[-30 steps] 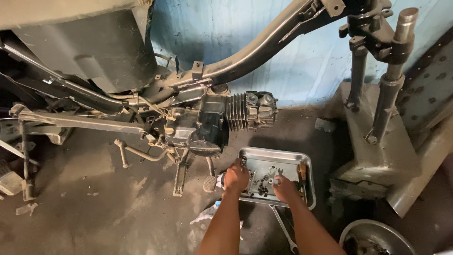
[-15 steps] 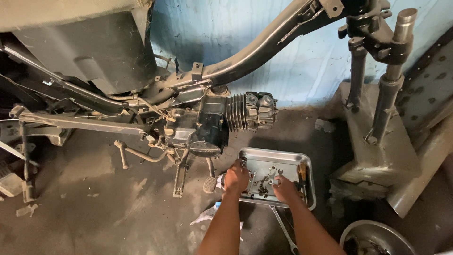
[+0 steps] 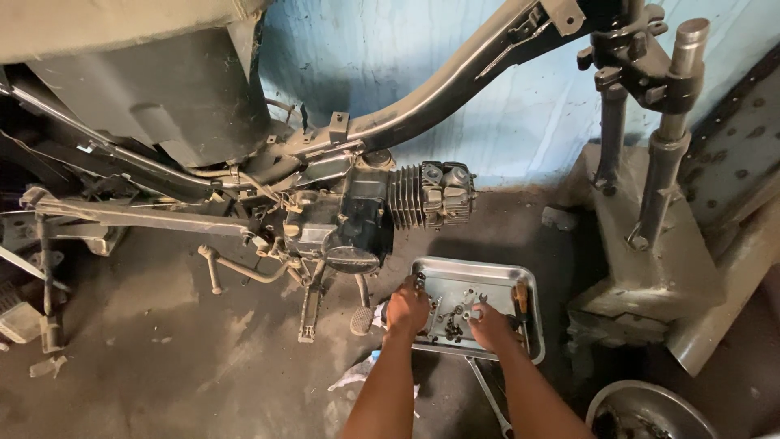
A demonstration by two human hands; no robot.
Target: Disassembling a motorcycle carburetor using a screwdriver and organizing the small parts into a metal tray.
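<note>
A shallow metal tray (image 3: 487,270) lies on the dirty floor below a stripped motorcycle engine (image 3: 366,215). Both my hands reach into it. My left hand (image 3: 406,309) rests on the tray's left side with its fingers curled over small parts. My right hand (image 3: 489,325) is at the middle, fingers down among several bolts and nuts (image 3: 451,325). Whether either hand grips a part is hidden. A screwdriver with a wooden handle (image 3: 521,299) lies along the tray's right side.
The motorcycle frame (image 3: 439,106) and fork tubes (image 3: 662,154) stand against a blue wall. A kick lever (image 3: 236,268) sticks out at left. A spanner (image 3: 490,398) lies on the floor below the tray, a round metal bowl (image 3: 642,410) at bottom right.
My hands have shifted only slightly inside the tray; nothing else moved.
</note>
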